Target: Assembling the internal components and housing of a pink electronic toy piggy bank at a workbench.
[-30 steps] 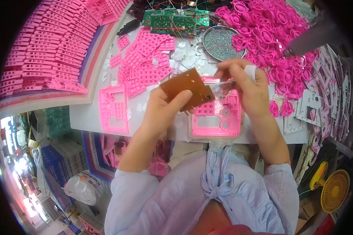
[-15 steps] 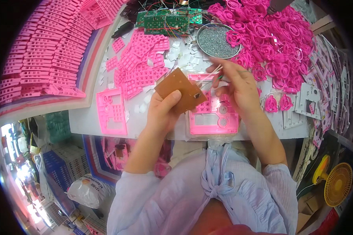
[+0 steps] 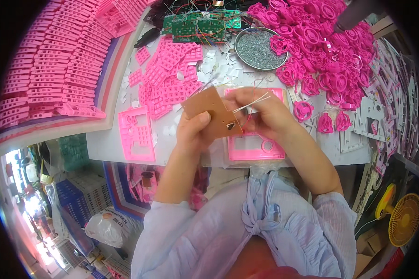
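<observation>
- Evidently the left hand (image 3: 194,130) is closed on a brown board (image 3: 208,111), its thumb pressed flat on the upward-turned face and its other fingers mostly hidden beneath.
- The brown board is tilted, held up off the worktop (image 3: 102,144), near the middle of its front edge; a small dark part sits by the board's lower right corner.
- Thin white wires (image 3: 252,102) reach out from the board's right side, passing in front of the right hand (image 3: 264,111).
- The right hand has its fingers bent close beside that same side, a red wire near them; whether they pinch anything I cannot tell.
- Below both, a pink casing (image 3: 246,152) lies along the worktop's front edge, its middle covered by hand and board.
- Another pink casing with openings lies nearer the worktop's left edge.
- Pink button grids (image 3: 170,69) are heaped farther back, with white slips (image 3: 212,67) scattered to their right.
- Toward the back edge are green circuit boards (image 3: 199,30) tangled with wires, and a round dish (image 3: 236,49) full of small metallic pieces.
- Magenta ring-shaped parts (image 3: 321,56) pile up over the back right corner.
</observation>
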Demonstrator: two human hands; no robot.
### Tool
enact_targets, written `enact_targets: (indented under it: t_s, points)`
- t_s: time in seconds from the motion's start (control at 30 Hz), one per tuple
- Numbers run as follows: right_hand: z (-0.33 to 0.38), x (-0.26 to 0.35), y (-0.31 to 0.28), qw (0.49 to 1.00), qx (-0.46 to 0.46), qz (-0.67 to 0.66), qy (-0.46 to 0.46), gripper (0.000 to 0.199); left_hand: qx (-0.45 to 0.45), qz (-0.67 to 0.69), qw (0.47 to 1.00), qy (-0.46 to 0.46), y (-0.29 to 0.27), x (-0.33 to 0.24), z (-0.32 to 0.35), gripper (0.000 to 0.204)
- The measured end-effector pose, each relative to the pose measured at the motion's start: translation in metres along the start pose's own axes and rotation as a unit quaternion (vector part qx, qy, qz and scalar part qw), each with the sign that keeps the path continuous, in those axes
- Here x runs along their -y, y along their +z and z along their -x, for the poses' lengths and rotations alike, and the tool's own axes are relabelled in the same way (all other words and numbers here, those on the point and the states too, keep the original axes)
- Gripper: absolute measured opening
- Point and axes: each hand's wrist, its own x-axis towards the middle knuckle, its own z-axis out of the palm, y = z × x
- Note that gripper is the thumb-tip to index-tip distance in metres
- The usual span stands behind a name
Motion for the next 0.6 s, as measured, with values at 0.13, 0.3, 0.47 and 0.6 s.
enact_targets:
  t_s: [0.13, 0.3, 0.47, 0.6]
  points:
    - [0.010, 0.020, 0.024, 0.975, -0.003, -0.105, -0.196, 0.030, -0.006, -0.037, 0.996, 0.075, 0.003, -0.007, -0.001, 0.046]
    - [0.062, 0.032, -0.018, 0.958, 0.110, 0.019, -0.262, 0.032, -0.092, -0.117, 0.982, 0.118, 0.003, -0.015, 0.009, 0.040]
    - [0.181, 0.041, -0.069, 0.991, -0.081, 0.109, 0.017, 0.031, -0.062, -0.198, 0.977, 0.037, 0.008, -0.028, 0.028, 0.038]
    - [0.246, 0.049, -0.068, 0.703, -0.372, 0.606, -0.015, 0.040, 0.108, -0.356, 0.928, -0.022, 0.017, -0.035, 0.028, 0.031]
